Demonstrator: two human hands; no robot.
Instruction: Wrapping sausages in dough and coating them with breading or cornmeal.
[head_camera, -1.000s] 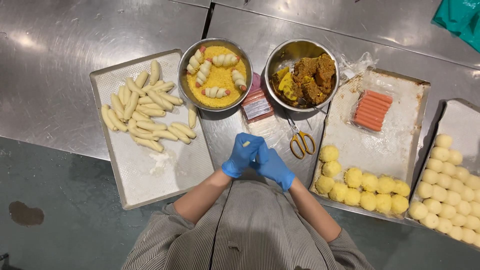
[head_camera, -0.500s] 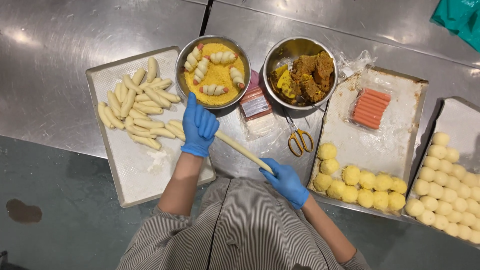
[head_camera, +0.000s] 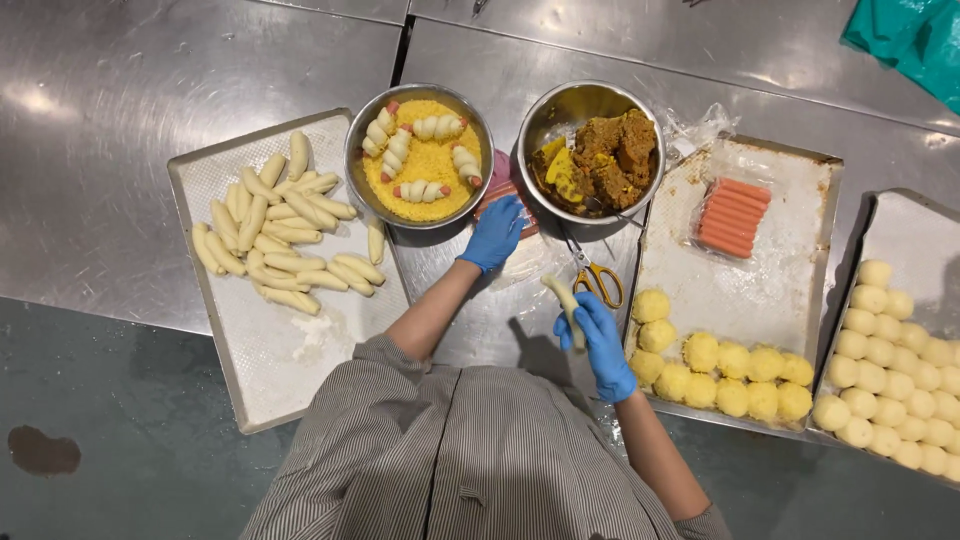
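1. Right now our right hand, in a blue glove, has its fingers curled around a rolled strip of pale dough, which sticks up and away from the fist, just left of the yellow-handled scissors lying on the steel table.
2. Our left hand, also gloved in blue, reaches farther out, fingers bent down onto a pink packet that lies between the two metal bowls; we cannot tell whether the fingers actually grip it.
3. Just left of that hand stands the bowl of yellow crumbs, with several dough-wrapped sausages lying on the crumbs.
4. Just right of it stands the second bowl, holding a brown and yellow filling.
5. On the left, a baking tray carries a heap of plain dough sticks at its far end.
6. On the right, another tray holds a wrapped row of orange sausages at the far side and yellow dough balls along the near edge.
7. At the far right edge a third tray carries paler balls in rows.
8. A teal cloth shows in the far right corner.
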